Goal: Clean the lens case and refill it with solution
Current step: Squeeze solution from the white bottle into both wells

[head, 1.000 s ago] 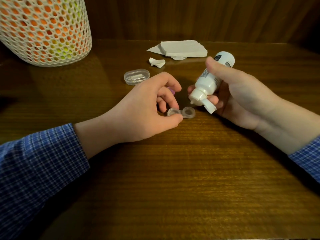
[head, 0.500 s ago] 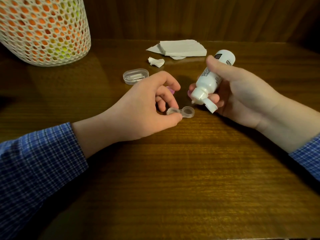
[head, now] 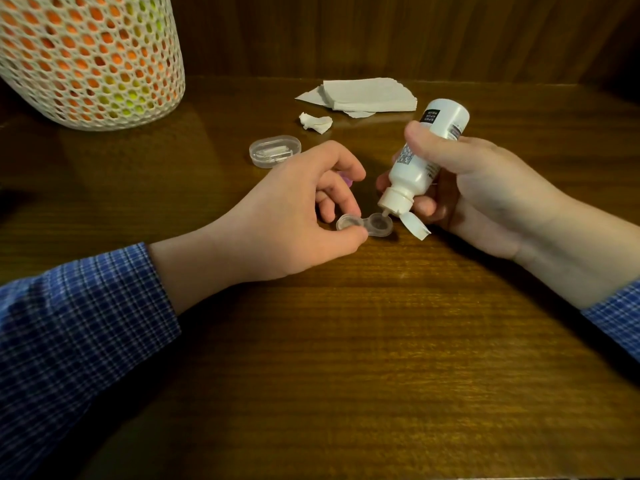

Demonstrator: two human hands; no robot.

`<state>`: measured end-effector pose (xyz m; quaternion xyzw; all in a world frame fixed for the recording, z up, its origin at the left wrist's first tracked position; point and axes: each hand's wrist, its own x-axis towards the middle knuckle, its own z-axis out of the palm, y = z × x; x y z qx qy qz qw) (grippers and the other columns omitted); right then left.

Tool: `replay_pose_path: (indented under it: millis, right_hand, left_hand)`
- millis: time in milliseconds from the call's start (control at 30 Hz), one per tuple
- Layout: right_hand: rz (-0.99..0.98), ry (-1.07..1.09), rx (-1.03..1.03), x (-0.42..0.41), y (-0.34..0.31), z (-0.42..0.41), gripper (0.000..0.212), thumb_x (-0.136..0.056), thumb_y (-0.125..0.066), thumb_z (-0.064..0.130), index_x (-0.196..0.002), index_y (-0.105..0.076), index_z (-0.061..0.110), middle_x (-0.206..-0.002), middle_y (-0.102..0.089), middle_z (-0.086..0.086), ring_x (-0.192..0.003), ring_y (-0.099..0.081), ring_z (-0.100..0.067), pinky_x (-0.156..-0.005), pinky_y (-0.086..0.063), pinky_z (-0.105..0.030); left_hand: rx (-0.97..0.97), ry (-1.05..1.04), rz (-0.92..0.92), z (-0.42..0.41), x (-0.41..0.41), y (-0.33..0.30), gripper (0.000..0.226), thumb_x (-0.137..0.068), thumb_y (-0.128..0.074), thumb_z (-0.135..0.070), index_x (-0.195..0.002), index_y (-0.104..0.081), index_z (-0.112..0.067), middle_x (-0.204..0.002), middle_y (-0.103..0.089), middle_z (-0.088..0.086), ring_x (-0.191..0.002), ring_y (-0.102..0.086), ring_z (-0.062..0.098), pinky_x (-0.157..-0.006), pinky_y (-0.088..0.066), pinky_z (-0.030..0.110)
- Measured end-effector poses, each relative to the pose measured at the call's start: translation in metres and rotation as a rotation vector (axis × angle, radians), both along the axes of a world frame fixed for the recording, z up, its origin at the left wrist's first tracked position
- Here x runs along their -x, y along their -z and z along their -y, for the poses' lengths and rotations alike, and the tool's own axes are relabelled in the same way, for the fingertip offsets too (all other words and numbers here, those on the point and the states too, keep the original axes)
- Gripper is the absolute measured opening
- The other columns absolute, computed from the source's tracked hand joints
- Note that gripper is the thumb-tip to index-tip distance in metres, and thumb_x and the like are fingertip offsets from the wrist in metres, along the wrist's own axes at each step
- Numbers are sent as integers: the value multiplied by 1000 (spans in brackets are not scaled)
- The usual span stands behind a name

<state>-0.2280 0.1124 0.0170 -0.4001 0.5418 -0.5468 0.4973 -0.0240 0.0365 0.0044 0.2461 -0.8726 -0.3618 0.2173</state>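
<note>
While left hand [head: 291,216] pinches lens case [head: 365,225], right hand [head: 485,195] grips tilted bottle [head: 420,157], tabletop [head: 346,358] bare nearer.

Open tabletop near, clutter far

Bare wooden table [head: 346,358] at six o'clock; clear plastic box [head: 274,151], napkin stack [head: 367,95], mesh basket [head: 86,57] crowd ten to twelve o'clock.

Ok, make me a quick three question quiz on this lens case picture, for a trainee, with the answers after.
1. True or false: the right hand holds the solution bottle tipped nozzle-down over the lens case.
2. Which well is the nozzle over? A) the one pinched by the left hand B) the free one, on the bottle's side
3. Fill in: behind the hands, the folded napkins lie next to a crumpled ___.

Key: 1 true. 2 B. 3 tissue scrap.
</note>
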Motion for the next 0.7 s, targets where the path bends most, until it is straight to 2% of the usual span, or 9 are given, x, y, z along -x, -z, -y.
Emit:
replay_pose_path:
  millis: [367, 700]
  right_hand:
    - [-31, 5, -5, -1, 0, -1, 29, -94, -67, 45, -101, -63, 16, -88, -78, -11, -50, -51, -9, -51, -42, -20]
    - [-41, 29, -18, -4, -2, -2, 31, -93, -67, 45, -101, -61, 15, -87, -77, -11, -47, -50, -7, -48, -41, -18]
  left_hand:
    - [3, 0, 0, 0, 0, 0, 52, -82, -85, -20, -126, -58, -20, -95, -75, -7, -80, -67, 8, -67, -50, 11]
    - [-4, 3, -1, 1, 0, 1, 52, -82, -85, -19, -126, -58, -21, -95, -75, -7, -77, -65, 4, -65, -50, 11]
